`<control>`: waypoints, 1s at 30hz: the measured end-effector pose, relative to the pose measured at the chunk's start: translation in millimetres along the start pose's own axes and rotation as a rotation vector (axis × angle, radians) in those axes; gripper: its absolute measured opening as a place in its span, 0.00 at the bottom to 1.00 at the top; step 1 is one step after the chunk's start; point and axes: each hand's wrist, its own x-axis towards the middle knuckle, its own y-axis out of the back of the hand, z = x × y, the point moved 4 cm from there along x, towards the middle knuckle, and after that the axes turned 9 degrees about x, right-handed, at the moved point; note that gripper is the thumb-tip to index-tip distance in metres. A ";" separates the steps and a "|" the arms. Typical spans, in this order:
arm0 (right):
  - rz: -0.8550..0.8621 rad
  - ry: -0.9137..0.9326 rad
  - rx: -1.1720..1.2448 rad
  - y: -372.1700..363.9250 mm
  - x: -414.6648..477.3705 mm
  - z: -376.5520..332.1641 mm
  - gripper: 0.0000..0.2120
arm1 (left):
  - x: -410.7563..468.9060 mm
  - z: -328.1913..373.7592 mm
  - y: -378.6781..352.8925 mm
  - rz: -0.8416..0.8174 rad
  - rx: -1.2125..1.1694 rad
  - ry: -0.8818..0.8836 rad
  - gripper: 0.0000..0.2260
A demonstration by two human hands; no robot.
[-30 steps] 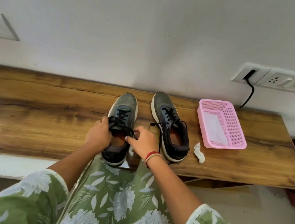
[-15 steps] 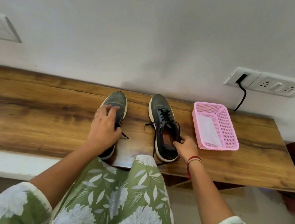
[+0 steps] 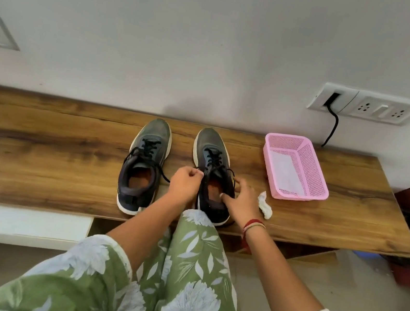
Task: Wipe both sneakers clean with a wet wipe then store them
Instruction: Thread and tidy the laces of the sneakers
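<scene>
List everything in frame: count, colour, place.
left sneaker: 1, dark grey, white sole, shelf centre
right sneaker: 1, same colours, beside it
wipe: 1, white, crumpled, on shelf by right sneaker
basket: 1, pink, shelf right end, white sheet inside
shelf: 1, brown wood, along wall
socket panel: 1, white, wall, black cable plugged in
left hand: 1, grip on right sneaker's laces
right hand: 1, grip on its collar, thumb inside

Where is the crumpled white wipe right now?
Head view: the crumpled wipe lies on the wooden bench, right of the right-hand sneaker, beside the right hand and just in front of the pink basket.
</scene>
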 end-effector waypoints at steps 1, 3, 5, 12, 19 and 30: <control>-0.020 0.013 0.026 -0.6 0.4 -1.9 0.29 | 2.1 -3.3 -4.2 -0.022 -0.153 0.100 0.10; -0.061 0.010 0.033 -4.6 1.5 -4.7 0.36 | 9.4 -9.1 -7.5 0.007 -0.281 0.225 0.13; -0.071 0.019 0.044 -9.1 4.5 -5.8 0.42 | 9.0 -3.2 -5.0 0.062 -0.302 0.271 0.15; -0.150 -0.073 0.538 -10.5 10.5 -20.3 0.35 | 20.9 8.9 -13.6 0.017 -0.594 0.473 0.18; -0.172 -0.226 0.952 4.5 19.5 -22.0 0.24 | 21.4 19.0 -5.4 0.024 -0.663 0.377 0.15; -0.156 -0.291 1.377 29.2 2.8 -18.9 0.15 | 5.4 24.1 35.6 0.077 -0.723 0.299 0.15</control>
